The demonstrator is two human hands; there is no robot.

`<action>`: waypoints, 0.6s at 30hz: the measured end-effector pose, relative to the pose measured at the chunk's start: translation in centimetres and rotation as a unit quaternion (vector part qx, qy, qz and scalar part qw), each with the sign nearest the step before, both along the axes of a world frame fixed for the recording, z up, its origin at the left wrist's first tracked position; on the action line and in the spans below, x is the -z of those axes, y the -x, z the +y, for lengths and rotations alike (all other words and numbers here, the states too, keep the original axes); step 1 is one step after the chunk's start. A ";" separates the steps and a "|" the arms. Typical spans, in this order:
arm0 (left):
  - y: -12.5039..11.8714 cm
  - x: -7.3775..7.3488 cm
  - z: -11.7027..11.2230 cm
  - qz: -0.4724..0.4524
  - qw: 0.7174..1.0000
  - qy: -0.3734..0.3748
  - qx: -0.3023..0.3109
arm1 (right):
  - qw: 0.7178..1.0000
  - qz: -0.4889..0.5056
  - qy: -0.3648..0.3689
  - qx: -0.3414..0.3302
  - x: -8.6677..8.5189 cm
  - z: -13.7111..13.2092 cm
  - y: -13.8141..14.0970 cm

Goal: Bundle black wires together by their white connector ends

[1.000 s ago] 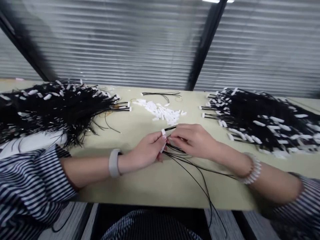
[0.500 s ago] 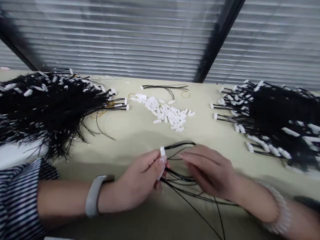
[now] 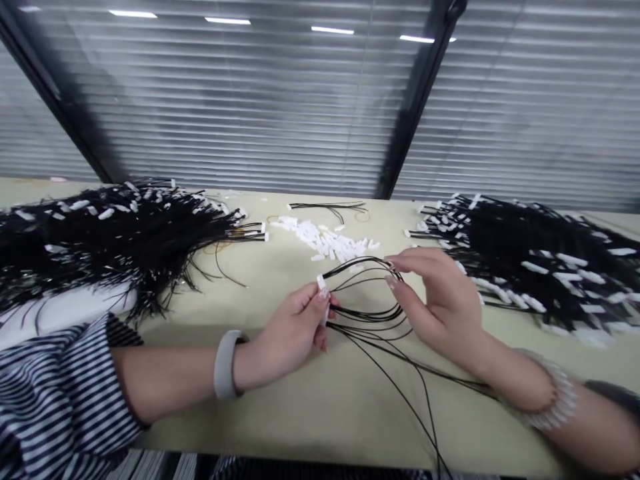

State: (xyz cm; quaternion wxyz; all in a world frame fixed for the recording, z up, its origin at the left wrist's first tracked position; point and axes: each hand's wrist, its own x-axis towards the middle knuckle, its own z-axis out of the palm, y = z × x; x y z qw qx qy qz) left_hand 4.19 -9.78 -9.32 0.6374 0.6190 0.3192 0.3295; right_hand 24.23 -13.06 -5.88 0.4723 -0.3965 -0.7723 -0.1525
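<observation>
A narrow white connector (image 3: 321, 283) is pinched between the thumb and fingers of my left hand (image 3: 287, 333), standing nearly upright. Several thin black wires (image 3: 367, 313) leave its right side, some curving up in a loop and others trailing down toward the table edge. My right hand (image 3: 443, 307) has its thumb and index finger around the far bend of the upper wires. Part of the connector is hidden behind my left thumb.
A heap of loose white connector housings (image 3: 327, 241) lies mid-table, with one small wire bundle (image 3: 325, 206) behind it. Large piles of black wires with white connectors stand at left (image 3: 150, 233) and right (image 3: 520, 247). Window blinds (image 3: 240, 107) rise behind the table.
The view has tilted up, showing more of the window and the table's front edge. My right hand has lifted and its thumb and index finger have spread somewhat; my left keeps the connector.
</observation>
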 end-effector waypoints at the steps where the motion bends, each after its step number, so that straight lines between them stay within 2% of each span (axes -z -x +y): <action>1: 0.0 0.1 0.0 0.000 1.000 -0.006 -0.002 | 1.000 0.017 0.009 -0.004 -0.1 -0.1 0.0; 5: 0.0 0.0 -0.2 -0.018 1.000 -0.017 -0.005 | 0.999 0.008 0.041 -0.010 -0.5 -0.7 0.1; 9: 0.0 -0.2 -0.4 -0.018 1.000 -0.010 -0.008 | 0.999 -0.025 0.037 0.010 -0.7 -1.2 0.4; 14: 0.1 -0.1 -0.4 -0.021 1.000 -0.011 -0.010 | 0.998 0.000 0.052 0.037 -0.9 -1.4 0.1; 18: 0.1 -0.2 -0.5 -0.018 1.000 -0.001 -0.010 | 0.998 0.019 0.051 0.030 -1.0 -1.5 -0.3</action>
